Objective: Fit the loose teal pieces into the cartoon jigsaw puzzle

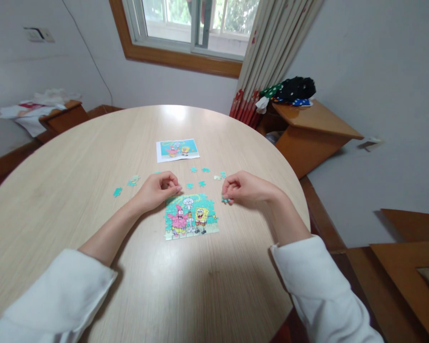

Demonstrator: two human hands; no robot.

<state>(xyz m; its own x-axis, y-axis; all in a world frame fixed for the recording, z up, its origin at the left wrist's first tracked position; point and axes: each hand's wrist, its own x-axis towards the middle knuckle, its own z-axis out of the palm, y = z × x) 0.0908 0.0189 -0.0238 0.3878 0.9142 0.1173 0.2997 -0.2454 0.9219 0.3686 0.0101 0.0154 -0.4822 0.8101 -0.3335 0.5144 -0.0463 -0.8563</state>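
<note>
Our left hand, curled, its hold impossible to tell, touches the colourful cartoon jigsaw puzzle; our right hand pinches a small teal puzzle piece.

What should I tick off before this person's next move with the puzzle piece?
1. Right hand pinches teal piece: ok.
2. Left hand at the puzzle top-left edge, holding anything: cannot tell.
3. Reference picture uncovered: ok.
4. Loose pieces lie apart on the table beyond the puzzle: ok.
5. Puzzle's top edge complete: not ok, ragged.
6. Pinched piece matches a gap: cannot tell.
</note>
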